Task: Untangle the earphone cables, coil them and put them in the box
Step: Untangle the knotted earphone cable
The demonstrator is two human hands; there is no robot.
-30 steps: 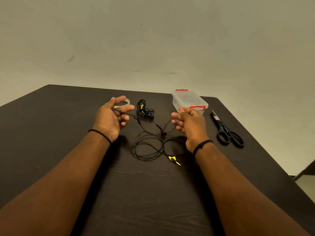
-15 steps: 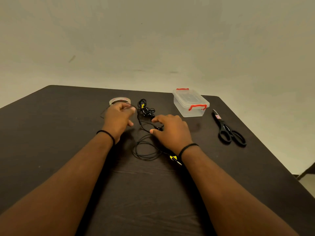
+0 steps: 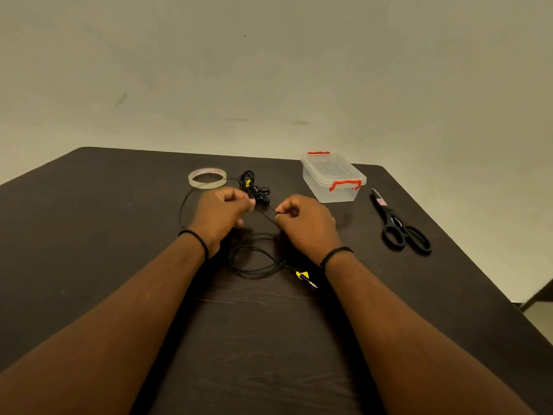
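Observation:
A black earphone cable [image 3: 254, 259] lies in loose loops on the dark table [image 3: 89, 265], its jack with a yellow tag [image 3: 303, 276] near my right wrist. A tangled bundle of earphones [image 3: 254, 187] sits further back. My left hand [image 3: 221, 214] pinches a strand beside the bundle, and one loop of cable curves out to its left. My right hand [image 3: 305, 223] pinches the cable that runs down from the bundle. The clear plastic box [image 3: 332, 178] with red clips stands lidded at the back right.
A roll of clear tape [image 3: 207, 177] lies behind my left hand. Black scissors [image 3: 401, 226] lie to the right of the box. The table's right edge runs diagonally close to the scissors.
Both hands came down from the raised, open pose. My right hand, laid over the loops half a second ago, has drawn up and now pinches the cable; the left has curled onto a strand.

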